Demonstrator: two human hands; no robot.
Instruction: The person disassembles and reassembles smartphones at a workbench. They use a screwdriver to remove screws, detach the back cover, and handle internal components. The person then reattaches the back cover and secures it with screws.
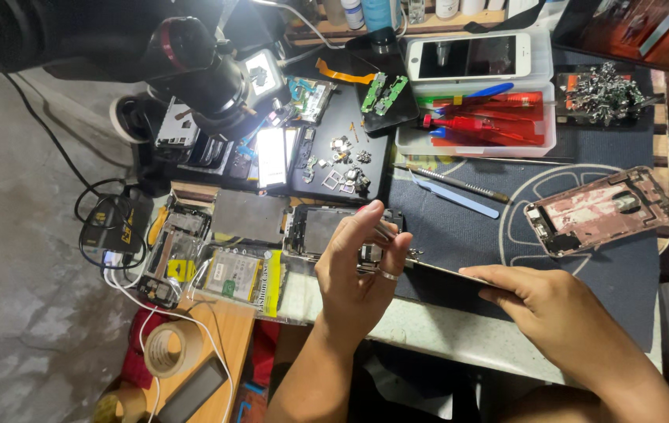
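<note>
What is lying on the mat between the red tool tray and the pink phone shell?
In the head view, between the tray and the phone shell, only bare dark mat with a thin metal rod shows.

Left hand (pixel 358 262): raised, palm turned inward, fingers extended upward, thumb and forefinger pinched together; a ring is worn.
Right hand (pixel 542 301): held low and flat, palm down, fingers curled along an edge.
Forearms: both bare, angled inward.
</note>
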